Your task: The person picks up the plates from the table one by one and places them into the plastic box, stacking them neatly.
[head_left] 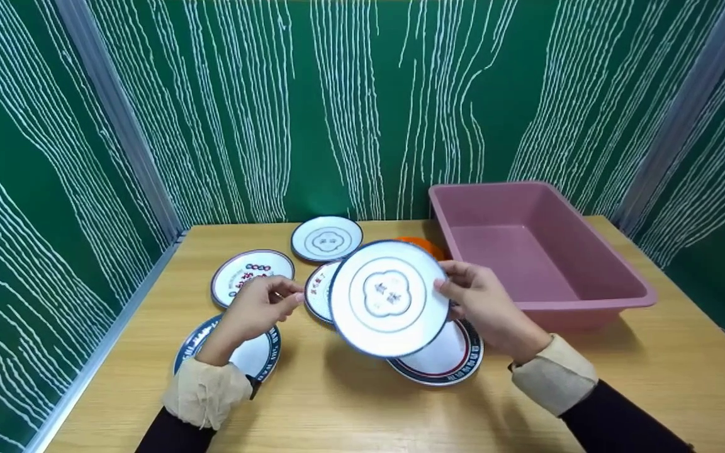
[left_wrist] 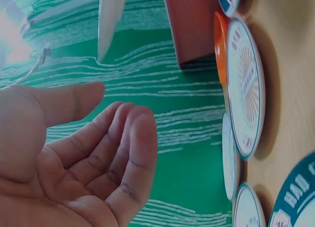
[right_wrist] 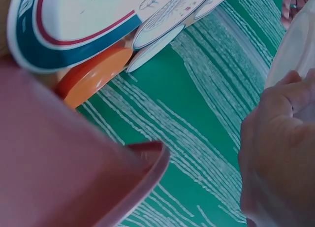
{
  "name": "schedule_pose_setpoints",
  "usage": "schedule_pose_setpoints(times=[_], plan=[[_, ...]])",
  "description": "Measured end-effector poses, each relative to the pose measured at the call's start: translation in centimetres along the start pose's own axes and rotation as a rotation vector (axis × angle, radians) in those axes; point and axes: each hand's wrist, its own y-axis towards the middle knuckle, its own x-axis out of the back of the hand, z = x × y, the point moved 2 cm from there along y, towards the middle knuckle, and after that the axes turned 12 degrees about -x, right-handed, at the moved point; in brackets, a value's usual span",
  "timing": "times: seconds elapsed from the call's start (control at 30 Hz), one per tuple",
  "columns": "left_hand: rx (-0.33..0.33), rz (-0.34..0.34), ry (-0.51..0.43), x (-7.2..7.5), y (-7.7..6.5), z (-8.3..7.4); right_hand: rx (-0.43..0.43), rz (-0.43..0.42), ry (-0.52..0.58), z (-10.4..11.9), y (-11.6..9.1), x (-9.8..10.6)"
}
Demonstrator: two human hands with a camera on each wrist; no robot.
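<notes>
A white plate with a blue rim and a four-lobed outline at its centre is raised and tilted above the table. My right hand pinches its right edge, thumb on the face that shows; the right wrist view has the same hand at the plate's edge. Left of the plate is my left hand, its fingers loosely bent. In the left wrist view this hand holds nothing, thumb and fingers apart. Beneath the raised plate, a dark-rimmed plate with a red ring is partly hidden.
A pink tub stands at the right. An orange dish lies beside it, partly covered. Further plates lie on the table: one at the back, a red-lettered one, a blue-rimmed one and one behind the raised plate.
</notes>
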Motion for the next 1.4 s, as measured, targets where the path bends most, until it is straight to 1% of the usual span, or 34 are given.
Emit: schedule_pose_setpoints(times=[0.07, 0.17, 0.27, 0.37, 0.43, 0.57, 0.67, 0.8, 0.87, 0.9, 0.97, 1.07, 1.13, 1.23, 1.33, 1.4], plan=[[-0.006, 0.001, 0.060, 0.3, 0.0, 0.3, -0.010, -0.038, 0.008, 0.2, 0.1, 0.6], [0.007, 0.014, 0.164, 0.9, 0.1, 0.8, -0.017, -0.093, 0.008, 0.4, 0.2, 1.6], [0.023, 0.046, 0.241, 1.6, 0.1, 1.7, -0.021, -0.137, 0.011, 0.6, 0.4, 2.5], [0.069, 0.072, 0.274, 2.5, -0.1, 2.5, -0.043, -0.178, 0.024, 0.8, 0.7, 3.4], [0.111, 0.074, 0.296, 3.1, -0.3, 2.9, -0.069, -0.200, 0.043, 0.9, 0.9, 4.0], [0.190, 0.065, 0.341, 4.6, -0.7, 3.5, -0.118, -0.232, 0.134, 1.1, 1.0, 5.3], [0.236, 0.075, 0.355, 6.0, -1.3, 3.8, -0.136, -0.259, 0.210, 1.2, 0.9, 6.2], [0.252, 0.097, 0.382, 8.1, -2.1, 4.5, -0.144, -0.289, 0.299, 1.2, 0.6, 7.4], [0.271, 0.103, 0.391, 9.1, -2.6, 5.0, -0.145, -0.301, 0.340, 1.2, 0.5, 8.0], [0.284, 0.106, 0.394, 9.6, -2.8, 5.4, -0.149, -0.310, 0.354, 1.2, 0.5, 8.4], [0.339, 0.119, 0.389, 10.3, -3.2, 6.1, -0.164, -0.330, 0.379, 1.3, 0.3, 9.1], [0.434, 0.146, 0.380, 11.0, -3.7, 7.3, -0.196, -0.347, 0.429, 1.4, 0.2, 10.4], [0.477, 0.159, 0.378, 11.4, -3.9, 7.9, -0.216, -0.357, 0.475, 1.4, 0.1, 11.2], [0.534, 0.158, 0.367, 11.7, -4.2, 8.6, -0.246, -0.390, 0.528, 1.1, 0.2, 12.4], [0.598, 0.154, 0.349, 11.7, -4.7, 9.1, -0.277, -0.435, 0.543, 0.6, 0.3, 13.3], [0.624, 0.157, 0.334, 11.6, -5.0, 9.4, -0.304, -0.466, 0.532, 0.3, 0.3, 13.9]])
